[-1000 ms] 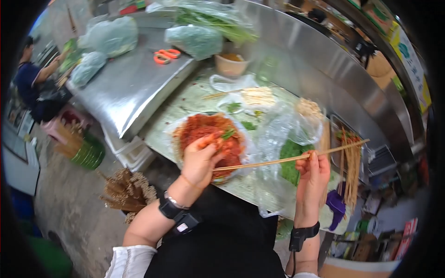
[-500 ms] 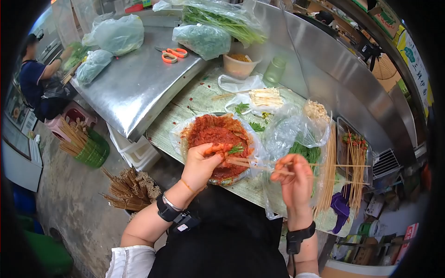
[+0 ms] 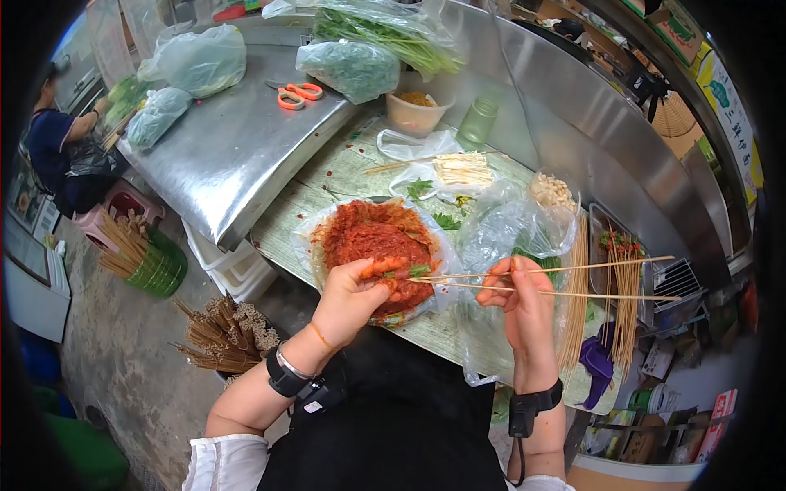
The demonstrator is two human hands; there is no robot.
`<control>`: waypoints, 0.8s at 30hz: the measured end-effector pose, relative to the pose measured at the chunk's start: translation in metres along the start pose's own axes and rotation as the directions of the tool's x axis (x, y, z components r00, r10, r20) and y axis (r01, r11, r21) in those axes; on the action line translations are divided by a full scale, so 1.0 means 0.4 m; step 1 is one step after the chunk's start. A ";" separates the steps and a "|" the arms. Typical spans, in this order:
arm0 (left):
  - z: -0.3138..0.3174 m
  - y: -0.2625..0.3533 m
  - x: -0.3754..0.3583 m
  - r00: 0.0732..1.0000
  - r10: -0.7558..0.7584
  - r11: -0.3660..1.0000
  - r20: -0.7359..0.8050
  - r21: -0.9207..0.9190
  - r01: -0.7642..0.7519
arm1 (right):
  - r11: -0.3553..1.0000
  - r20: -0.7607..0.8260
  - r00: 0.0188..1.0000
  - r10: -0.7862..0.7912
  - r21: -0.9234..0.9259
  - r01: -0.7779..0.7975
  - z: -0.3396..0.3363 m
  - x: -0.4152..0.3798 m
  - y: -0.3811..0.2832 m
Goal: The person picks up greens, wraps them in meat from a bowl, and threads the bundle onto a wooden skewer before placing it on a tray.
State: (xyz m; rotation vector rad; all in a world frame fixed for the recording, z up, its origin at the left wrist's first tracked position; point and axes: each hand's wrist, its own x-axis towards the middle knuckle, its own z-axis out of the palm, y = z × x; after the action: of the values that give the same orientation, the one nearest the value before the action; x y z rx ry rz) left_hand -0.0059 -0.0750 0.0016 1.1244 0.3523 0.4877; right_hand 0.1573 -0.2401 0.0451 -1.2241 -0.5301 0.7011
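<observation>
My left hand (image 3: 350, 296) is closed over the near part of a bowl of red, sauce-coated filling (image 3: 372, 233), its fingers smeared red. It pinches a small red-coated roll with green leaves (image 3: 418, 270) sticking out. Two thin bamboo skewers (image 3: 606, 267) meet at this roll and fan apart to the right. My right hand (image 3: 524, 304) grips the skewers partway along, fingertips also stained red. Clear plastic (image 3: 304, 237) lines the bowl's rim. Under and behind my right hand lies a clear plastic bag (image 3: 479, 327) with green herbs in it.
Finished skewers with red and green tips (image 3: 626, 254) lie in a metal tray at the right, beside loose bamboo skewers (image 3: 575, 303) and a purple cloth (image 3: 598, 364). Pale enoki-like strips (image 3: 463, 168) lie behind the bowl. Orange scissors (image 3: 296, 94) rest on the steel counter. Another person (image 3: 61, 147) works far left.
My right hand has turned the skewers, so they now spread into a V with their tips at the roll. The left hand stays over the bowl. The view has shifted slightly.
</observation>
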 end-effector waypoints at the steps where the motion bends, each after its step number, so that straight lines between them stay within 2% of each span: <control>1: -0.001 0.003 -0.002 0.999 -0.032 0.998 0.024 -0.059 0.034 | 0.998 -0.013 1.000 -0.028 -0.059 0.027 0.007 -0.004 -0.006; 5: -0.009 -0.009 0.001 0.995 -0.099 0.983 -0.015 -0.154 0.095 | 0.991 -0.042 0.997 -0.065 -0.117 0.059 0.023 -0.018 -0.008; 11: -0.019 -0.004 0.001 0.980 -0.200 0.961 -0.008 -0.196 0.194 | 0.999 -0.027 0.999 -0.026 0.025 0.027 0.009 -0.005 0.015; 13: -0.027 -0.010 0.001 0.975 -0.220 0.918 0.023 -0.332 0.215 | 0.998 -0.004 1.000 0.000 0.058 0.000 0.002 0.000 0.016; 14: -0.029 -0.012 0.002 0.976 -0.217 0.919 0.021 -0.332 0.212 | 0.998 -0.001 1.000 -0.001 0.059 0.001 -0.003 -0.001 0.016; 17: -0.035 -0.016 0.006 0.983 -0.181 0.891 0.010 -0.422 0.169 | 0.994 0.012 0.998 -0.054 0.093 0.053 -0.009 -0.021 0.022; 19: -0.038 -0.018 0.010 0.986 -0.155 0.865 -0.065 -0.490 0.103 | 0.977 -0.018 0.980 -0.199 0.070 0.200 0.001 -0.046 0.027; 20: -0.035 -0.020 0.012 0.986 -0.152 0.866 -0.068 -0.490 0.099 | 0.977 -0.015 0.980 -0.200 0.072 0.201 0.010 -0.053 0.033; 24: -0.018 -0.028 0.017 0.981 -0.151 0.840 -0.124 -0.538 0.062 | 0.956 0.021 0.957 -0.291 -0.028 0.291 0.045 -0.071 0.052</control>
State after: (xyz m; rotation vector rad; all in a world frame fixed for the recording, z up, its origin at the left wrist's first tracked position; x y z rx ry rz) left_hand -0.0017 -0.0699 -0.0117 0.5185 0.3878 0.5376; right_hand 0.1212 -0.2452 0.0301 -1.1396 -0.7209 0.4543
